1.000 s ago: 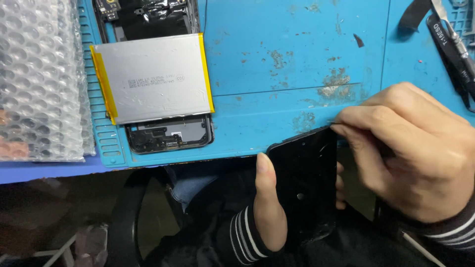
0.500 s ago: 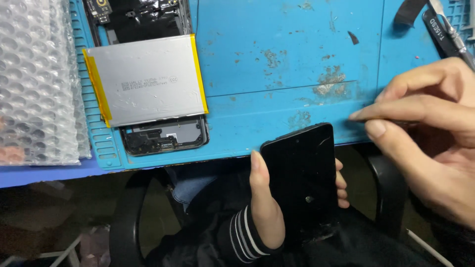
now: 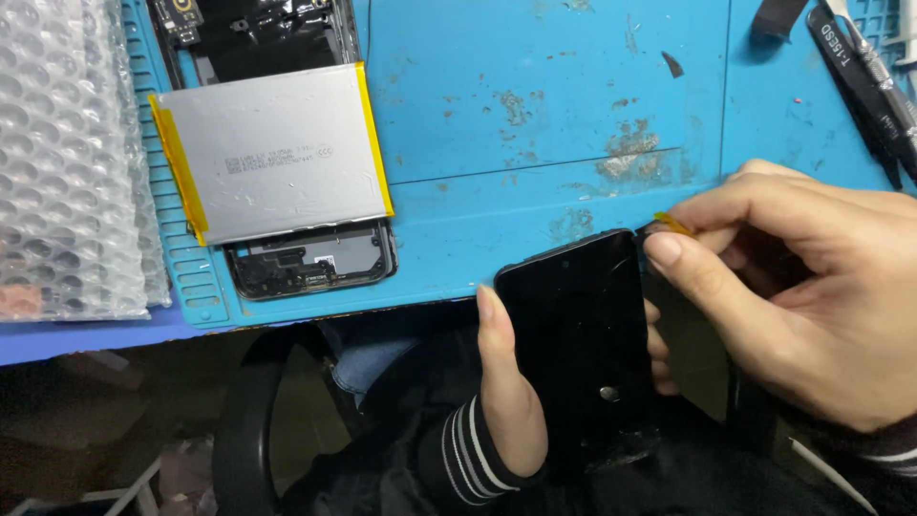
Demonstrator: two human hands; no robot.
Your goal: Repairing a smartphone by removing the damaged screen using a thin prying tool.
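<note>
My left hand [image 3: 511, 392] grips a black phone screen panel [image 3: 583, 334] from below, thumb along its left edge, fingertips showing at its right edge. It is held just below the front edge of the blue work mat [image 3: 535, 124]. My right hand [image 3: 812, 287] is at the panel's top right corner, thumb and forefinger pinched on a small yellow tab [image 3: 671, 224] there. On the mat at the left lies an open phone body [image 3: 287, 258] with a flat silver battery [image 3: 272, 153] edged in yellow tape resting on it.
A bubble wrap sheet [image 3: 62, 162] lies left of the mat. Black tweezers [image 3: 864, 76] and a dark strip [image 3: 778, 14] sit at the mat's top right. Below the table edge are my dark striped sleeves and a black chair part [image 3: 244, 420].
My right hand drew back to the right off the panel half a second ago, then returned to its top right corner and now pinches a yellow tab. The left hand kept holding the panel.
</note>
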